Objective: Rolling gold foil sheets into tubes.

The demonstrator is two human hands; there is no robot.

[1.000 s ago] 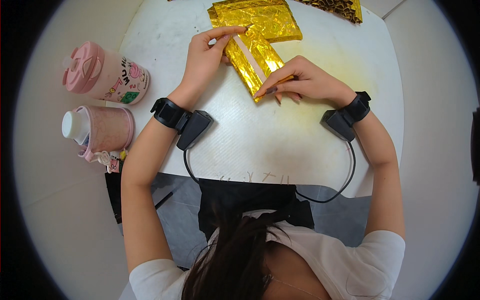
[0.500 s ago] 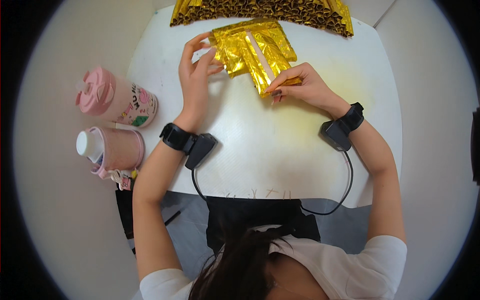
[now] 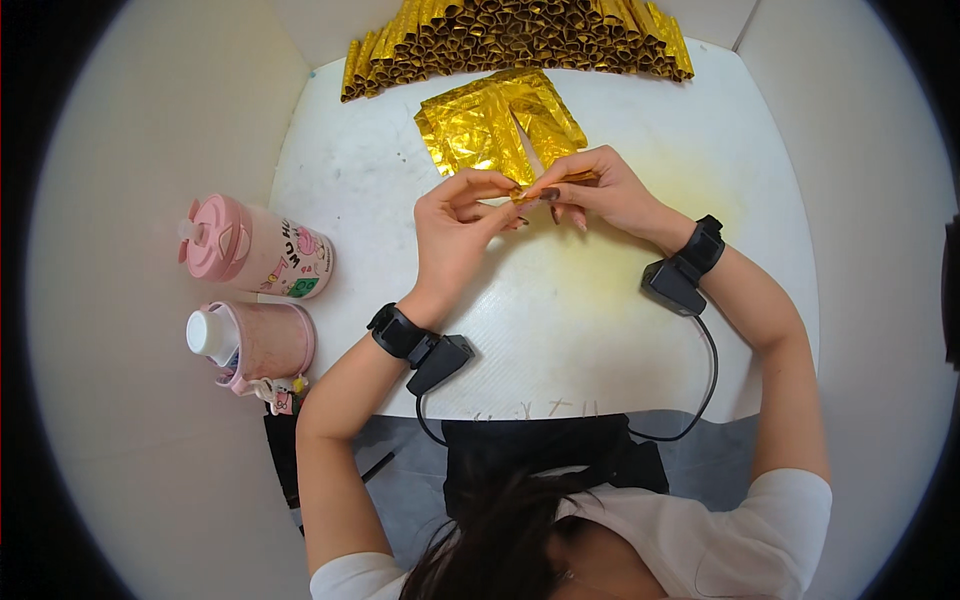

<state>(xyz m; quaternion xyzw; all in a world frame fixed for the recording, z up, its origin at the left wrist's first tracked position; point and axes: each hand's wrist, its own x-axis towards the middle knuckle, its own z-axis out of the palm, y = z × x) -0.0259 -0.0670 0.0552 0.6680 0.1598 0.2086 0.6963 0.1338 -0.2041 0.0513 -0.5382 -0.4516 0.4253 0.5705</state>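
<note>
A shiny gold foil sheet [image 3: 506, 150] with a pale strip along it rises from between my two hands over the table. My left hand [image 3: 448, 232] pinches its near edge with thumb and fingers. Close beside it, my right hand [image 3: 612, 198] grips the same edge, fingertips almost meeting those of the left. That edge looks curled at the fingers, though they partly cover it. Behind the held sheet lie more flat gold foil sheets [image 3: 450, 128], overlapping one another.
A wide pile of rolled gold foil tubes [image 3: 510, 48] lines the table's far side, open ends toward me. At the left stand a pink tumbler [image 3: 262, 250] and a pink cup holder [image 3: 275, 340] with a white-capped bottle [image 3: 208, 332]. Cabled black wrist devices [image 3: 440, 362] sit on both wrists.
My left hand has moved right and nearer, from the foil's left side to its near edge, and now grips it. The near edge has curled up. The whole view has shifted slightly.
</note>
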